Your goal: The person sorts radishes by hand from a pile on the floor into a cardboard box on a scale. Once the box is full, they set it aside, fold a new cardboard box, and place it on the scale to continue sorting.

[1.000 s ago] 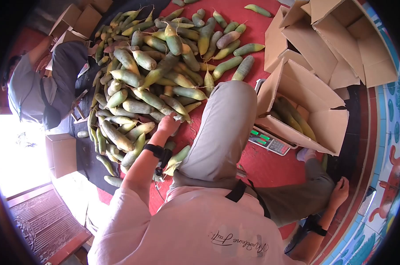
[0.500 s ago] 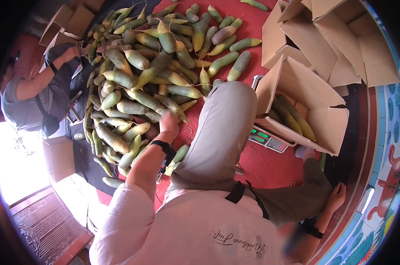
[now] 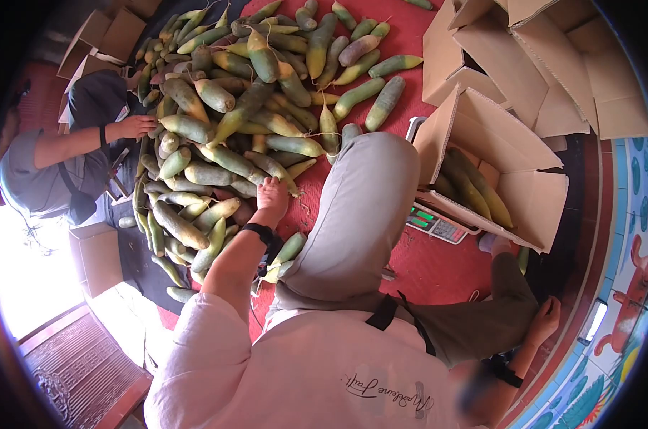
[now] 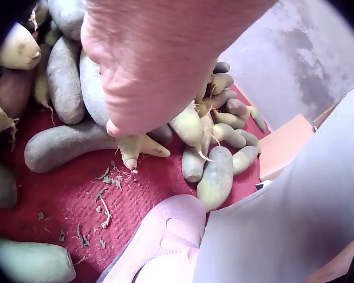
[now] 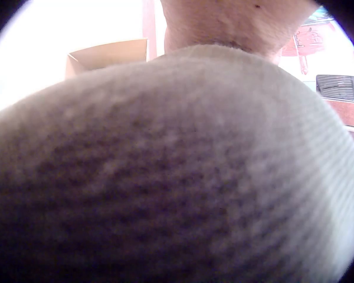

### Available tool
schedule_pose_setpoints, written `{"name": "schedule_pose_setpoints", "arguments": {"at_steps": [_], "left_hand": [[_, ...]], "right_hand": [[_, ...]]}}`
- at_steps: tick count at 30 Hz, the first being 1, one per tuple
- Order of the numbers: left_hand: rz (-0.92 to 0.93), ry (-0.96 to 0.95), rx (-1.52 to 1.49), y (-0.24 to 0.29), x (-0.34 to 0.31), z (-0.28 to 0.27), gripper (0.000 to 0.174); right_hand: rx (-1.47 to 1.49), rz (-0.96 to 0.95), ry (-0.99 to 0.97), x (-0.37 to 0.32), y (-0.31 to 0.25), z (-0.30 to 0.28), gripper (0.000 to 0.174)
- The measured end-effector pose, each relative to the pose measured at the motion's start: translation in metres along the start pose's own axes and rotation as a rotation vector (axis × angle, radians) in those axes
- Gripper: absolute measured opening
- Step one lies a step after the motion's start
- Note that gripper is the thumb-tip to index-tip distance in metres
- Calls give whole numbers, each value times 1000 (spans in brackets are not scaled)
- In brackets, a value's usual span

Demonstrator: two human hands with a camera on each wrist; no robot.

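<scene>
In the head view my left hand (image 3: 272,199) is at the near edge of a big heap of green radishes (image 3: 227,154), its fingers over the end of one radish (image 3: 269,164). The left wrist view shows the heel and side of that hand (image 4: 147,71) above a long radish (image 4: 68,146) and pale root ends (image 4: 130,154). Its fingers are mostly hidden, and I cannot tell whether they grip. My right hand (image 3: 547,323) hangs loosely by my bent knee, holding nothing. Trouser cloth (image 5: 177,171) fills most of the right wrist view.
An open carton (image 3: 531,204) with a few radishes inside sits on a digital scale (image 3: 438,227) to my right. More open cartons (image 3: 510,68) stand behind it. Another person (image 3: 48,168) sits left of the heap, one hand at its edge. Red cloth (image 3: 438,264) covers the floor.
My left hand stays at the heap's near edge, shifting slightly along it. The other person's arm has come down to the radishes. My right hand stays by the knee.
</scene>
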State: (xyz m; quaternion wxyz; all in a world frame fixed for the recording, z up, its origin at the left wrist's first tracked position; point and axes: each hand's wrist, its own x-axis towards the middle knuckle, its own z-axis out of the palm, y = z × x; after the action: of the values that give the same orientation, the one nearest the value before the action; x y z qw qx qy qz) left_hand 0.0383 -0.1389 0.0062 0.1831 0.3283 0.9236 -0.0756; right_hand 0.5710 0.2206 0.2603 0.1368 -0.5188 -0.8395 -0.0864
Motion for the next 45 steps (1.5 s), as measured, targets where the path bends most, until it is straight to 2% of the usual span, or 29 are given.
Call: {"name": "schedule_pose_setpoints", "arguments": {"at_steps": [2,4,7,9,10,11,15,23,25,27,30,31,33,37,40,41,43,44,45], "left_hand": [[-15,-21,-26,-3,1,-11,28],[-4,264,6,-16,8,-18,33],[-2,382,40,-50,31,-15,35],[-30,267,79,-66,38,-26,38],[3,312,168,-72,38,-28,33],[-28,267,233,-77,40,-26,32],[-15,190,256,-88,42,-25,31],[49,117,463,-80,41,-39,25],[88,-8,476,-66,30,-53,23],[131,61,441,-63,17,-49,24],[203,250,263,-61,-3,-50,35],[201,254,264,-60,-9,-54,35],[180,300,62,-58,-20,-66,52],[149,470,-85,-53,-37,-92,52],[-46,592,-480,-54,-40,-97,46],[-88,660,-519,-56,-39,-100,45],[-246,659,-780,-57,-43,-110,42],[-213,669,-1216,-66,-37,-98,40],[-215,661,-1493,-49,-50,-129,35]], "right_hand": [[1,-6,2,1,-2,0,15],[11,-8,6,1,-2,0,15],[10,-12,2,2,2,1,15],[21,-4,5,2,4,3,15],[29,3,6,1,5,3,15],[29,8,7,1,4,3,15],[37,5,10,1,-2,1,15],[46,6,-12,3,1,3,15],[50,-1,20,1,0,4,14],[55,8,15,1,0,4,16],[66,16,6,4,0,4,18],[73,17,-1,5,0,4,18],[84,-5,16,5,0,4,16],[127,-7,42,5,-7,4,14],[183,55,32,4,-3,6,13],[182,57,41,4,-2,7,13],[168,14,18,5,-1,6,13],[168,13,23,5,-1,5,13],[173,-20,20,6,-3,4,13]]}}
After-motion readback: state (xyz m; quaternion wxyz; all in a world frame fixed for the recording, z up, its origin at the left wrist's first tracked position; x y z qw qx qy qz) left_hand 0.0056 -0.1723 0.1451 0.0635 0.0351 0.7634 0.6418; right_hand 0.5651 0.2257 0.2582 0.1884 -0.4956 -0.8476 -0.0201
